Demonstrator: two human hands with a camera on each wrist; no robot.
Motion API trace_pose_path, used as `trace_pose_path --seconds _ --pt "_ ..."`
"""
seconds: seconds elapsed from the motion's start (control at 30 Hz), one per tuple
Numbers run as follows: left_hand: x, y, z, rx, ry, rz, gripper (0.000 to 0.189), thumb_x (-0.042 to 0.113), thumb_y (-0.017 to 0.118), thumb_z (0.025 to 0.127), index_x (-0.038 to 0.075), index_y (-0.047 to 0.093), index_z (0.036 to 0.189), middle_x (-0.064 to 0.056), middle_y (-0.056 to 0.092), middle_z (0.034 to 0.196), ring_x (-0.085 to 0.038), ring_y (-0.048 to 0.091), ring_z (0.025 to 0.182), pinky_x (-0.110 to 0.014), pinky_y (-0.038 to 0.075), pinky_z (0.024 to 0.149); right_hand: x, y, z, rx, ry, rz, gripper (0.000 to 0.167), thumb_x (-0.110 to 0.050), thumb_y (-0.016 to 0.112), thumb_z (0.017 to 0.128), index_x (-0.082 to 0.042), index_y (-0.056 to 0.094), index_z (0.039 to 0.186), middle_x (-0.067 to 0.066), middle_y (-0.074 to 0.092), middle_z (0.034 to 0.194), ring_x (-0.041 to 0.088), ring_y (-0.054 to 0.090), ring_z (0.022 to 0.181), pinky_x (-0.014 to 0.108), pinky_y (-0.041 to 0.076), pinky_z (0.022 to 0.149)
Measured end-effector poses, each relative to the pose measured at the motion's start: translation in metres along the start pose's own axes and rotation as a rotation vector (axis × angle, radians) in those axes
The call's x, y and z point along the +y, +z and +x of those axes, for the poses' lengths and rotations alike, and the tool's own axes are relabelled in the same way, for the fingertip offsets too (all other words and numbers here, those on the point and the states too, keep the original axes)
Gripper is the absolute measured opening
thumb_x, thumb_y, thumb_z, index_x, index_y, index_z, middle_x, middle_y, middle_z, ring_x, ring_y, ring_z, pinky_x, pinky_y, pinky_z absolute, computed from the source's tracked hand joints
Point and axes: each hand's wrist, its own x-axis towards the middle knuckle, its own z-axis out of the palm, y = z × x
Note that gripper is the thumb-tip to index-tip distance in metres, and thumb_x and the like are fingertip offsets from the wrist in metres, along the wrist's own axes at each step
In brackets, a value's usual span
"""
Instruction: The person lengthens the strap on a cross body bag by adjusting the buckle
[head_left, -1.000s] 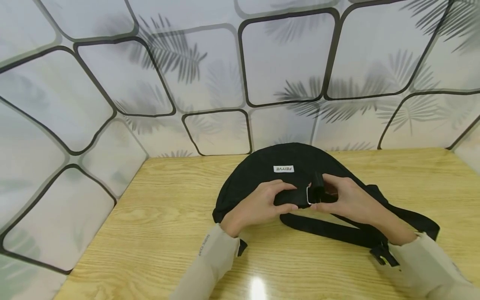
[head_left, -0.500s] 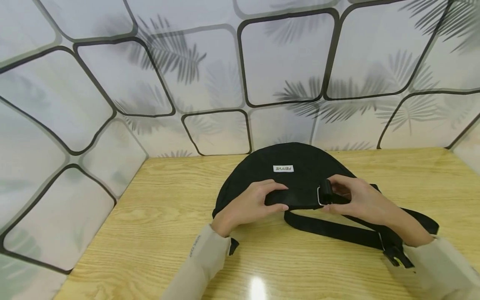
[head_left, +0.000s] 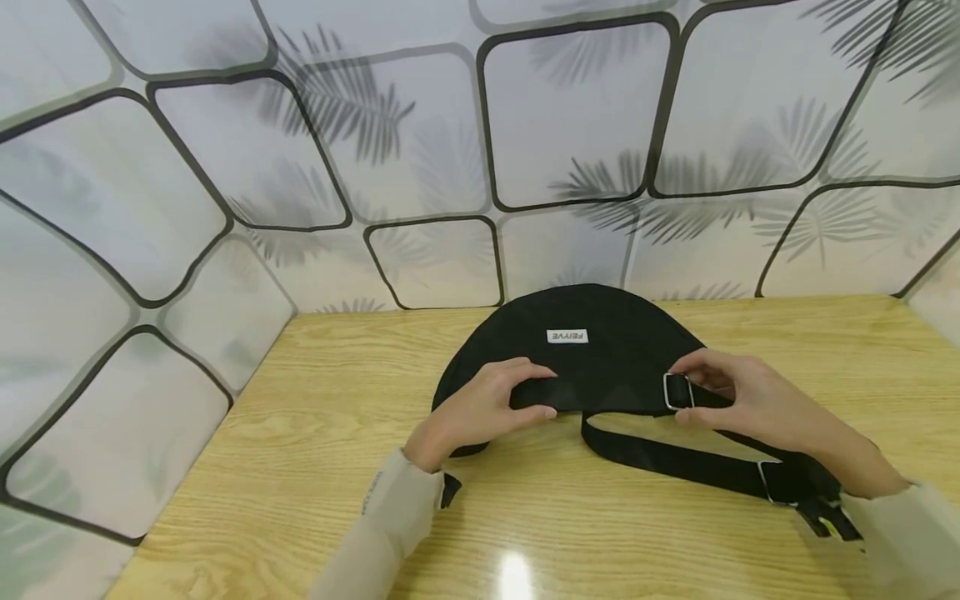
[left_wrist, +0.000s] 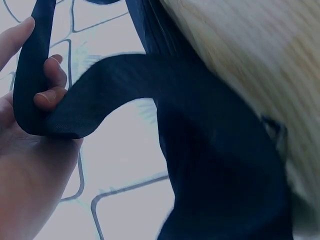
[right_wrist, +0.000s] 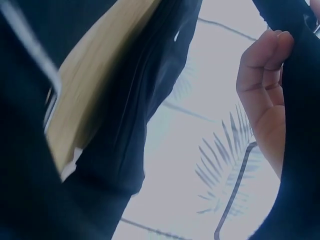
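Plainly, the left hand's fingers curl round a black strap, while the right hand's fingers and thumb pinch strap beside a metal slider. Behind them, the black bag (a small white label on it) rests on the wooden table, a lower loop running toward the right sleeve.

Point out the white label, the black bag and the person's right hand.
White label (head_left: 567, 336): head view, middle of its printed face.
Black bag (head_left: 600, 367): head view, fabric just below the label.
Right hand (head_left: 750, 396): head view, middle of the hand.
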Motion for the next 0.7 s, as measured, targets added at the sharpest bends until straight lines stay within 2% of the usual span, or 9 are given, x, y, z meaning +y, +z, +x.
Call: trace_pose_path --seconds 0.2,0.3,0.43,0.53,0.7 --pt "-0.002 -0.002 -0.001 -0.008 0.004 0.018 0.044 0.02 0.073 0.097 0.0 0.061 0.134 -0.008 0.064 0.114 -0.013 0.057 0.091 -0.027 0.049 0.084 0.007 -0.003 -0.006 -0.004 -0.046 0.027 0.043 -0.003 0.085 0.081 -0.001 0.065 0.119 -0.007 0.066 0.096 0.006 0.063 0.085 0.018 0.051 0.075" --pt "-0.001 0.0 -0.001 -0.019 -0.013 0.028 0.044 0.02 0.073 0.097 0.0 0.061 0.135 -0.007 0.064 0.113 -0.013 0.056 0.089 -0.027 0.049 0.083 0.008 -0.003 -0.007 -0.002 -0.042 0.021 0.045 -0.004 0.085 0.081 -0.001 0.064 0.12 -0.007 0.065 0.097 0.005 0.062 0.085 0.018 0.051 0.074" --pt "0.0 0.0 0.001 -0.053 -0.047 0.036 0.046 0.022 0.072 0.098 0.002 0.06 0.137 -0.01 0.063 0.124 -0.019 0.061 0.105 -0.029 0.05 0.092 0.009 -0.002 -0.009 0.006 -0.026 0.023 0.046 -0.005 0.084 0.082 -0.001 0.064 0.123 -0.005 0.064 0.098 0.005 0.061 0.086 0.019 0.05 0.073" --pt "0.002 -0.001 0.003 -0.066 -0.066 0.03 0.046 0.025 0.068 0.1 0.003 0.059 0.138 -0.011 0.061 0.13 -0.022 0.059 0.116 -0.033 0.047 0.099 0.009 -0.001 -0.009 0.012 -0.029 0.031 0.046 -0.005 0.084 0.082 -0.002 0.064 0.123 -0.004 0.063 0.098 0.006 0.061 0.086 0.019 0.05 0.072" --pt "0.008 -0.001 0.009 -0.012 -0.044 0.024 0.041 0.026 0.061 0.104 0.002 0.059 0.138 -0.01 0.059 0.131 -0.023 0.053 0.121 -0.04 0.042 0.104 0.008 0.001 -0.009 0.02 -0.045 0.053 0.046 -0.003 0.084 0.082 -0.001 0.063 0.123 -0.003 0.064 0.1 0.006 0.061 0.087 0.019 0.049 0.072"
